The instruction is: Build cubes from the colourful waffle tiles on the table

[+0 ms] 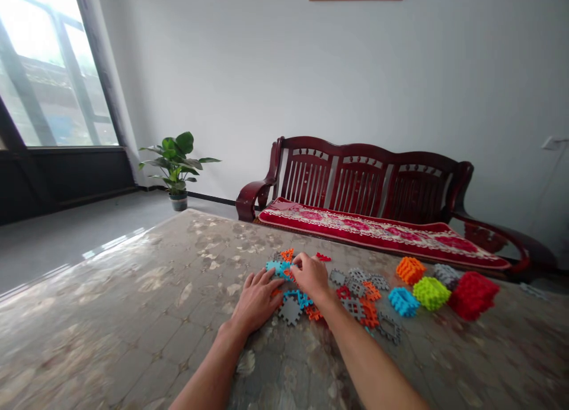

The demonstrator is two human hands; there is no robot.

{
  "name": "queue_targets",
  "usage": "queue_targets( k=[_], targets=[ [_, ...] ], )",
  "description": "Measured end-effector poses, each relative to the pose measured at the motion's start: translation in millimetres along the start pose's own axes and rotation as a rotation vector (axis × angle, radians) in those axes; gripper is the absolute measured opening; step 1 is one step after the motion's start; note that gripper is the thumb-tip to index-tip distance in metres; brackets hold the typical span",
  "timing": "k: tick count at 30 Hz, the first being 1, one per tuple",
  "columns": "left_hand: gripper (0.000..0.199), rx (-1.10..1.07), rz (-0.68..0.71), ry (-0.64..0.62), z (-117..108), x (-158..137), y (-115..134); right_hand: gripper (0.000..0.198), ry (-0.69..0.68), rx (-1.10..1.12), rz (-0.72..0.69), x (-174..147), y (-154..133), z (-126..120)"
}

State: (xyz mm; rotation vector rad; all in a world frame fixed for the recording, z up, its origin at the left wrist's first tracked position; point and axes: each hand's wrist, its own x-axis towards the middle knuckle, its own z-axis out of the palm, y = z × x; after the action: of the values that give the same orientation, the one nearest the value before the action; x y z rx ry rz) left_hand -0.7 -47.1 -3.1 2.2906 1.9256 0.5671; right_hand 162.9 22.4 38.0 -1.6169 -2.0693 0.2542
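My left hand [258, 300] lies low over the table with its fingers stretched out, the fingertips at the near edge of a blue puzzle tile [278, 268]. From the right, my right hand [312, 274] pinches the right end of that tile between thumb and fingers; the exact grip is partly hidden. An orange tile [287, 255] lies just beyond. Close under my hands are a grey toothed tile [290, 311], another blue tile [304, 298] and an orange one [313, 313]. More grey tiles [353, 307], orange and red ones spread to the right of my right hand.
Built cubes stand at the right: orange [411, 270], blue [403, 302], lime green [431, 293], grey [447, 275] and red [474, 295]. Past the patterned table [178, 268] are a wooden bench [355, 179] with a red cover and a potted plant [178, 167].
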Motion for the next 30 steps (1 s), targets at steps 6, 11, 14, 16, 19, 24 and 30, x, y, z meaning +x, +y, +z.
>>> queue_targets(
  k=[6,11,14,16,19,24,30],
  targets=[
    [0.039,0.002,0.000,0.008,0,1,-2,0.026,0.084,0.372,0.101,-7,33,-12],
    [0.039,0.002,0.007,0.007,0,2,-3,0.052,0.218,0.410,0.163,-30,101,-36],
    [0.038,0.006,0.010,0.009,0,2,-3,0.058,0.213,0.461,0.226,-47,145,-48],
    [0.039,0.011,0.009,0.014,1,3,-4,0.054,0.163,0.431,0.286,-58,166,-54],
    [0.039,0.013,0.012,0.019,2,3,-6,0.047,0.144,0.269,0.262,-70,181,-62],
    [0.041,0.030,0.017,0.009,3,5,-7,0.051,0.097,0.092,0.221,-80,181,-69],
    [0.040,0.027,0.013,0.009,5,6,-9,0.056,0.054,-0.019,0.085,-81,168,-72]
  ],
)
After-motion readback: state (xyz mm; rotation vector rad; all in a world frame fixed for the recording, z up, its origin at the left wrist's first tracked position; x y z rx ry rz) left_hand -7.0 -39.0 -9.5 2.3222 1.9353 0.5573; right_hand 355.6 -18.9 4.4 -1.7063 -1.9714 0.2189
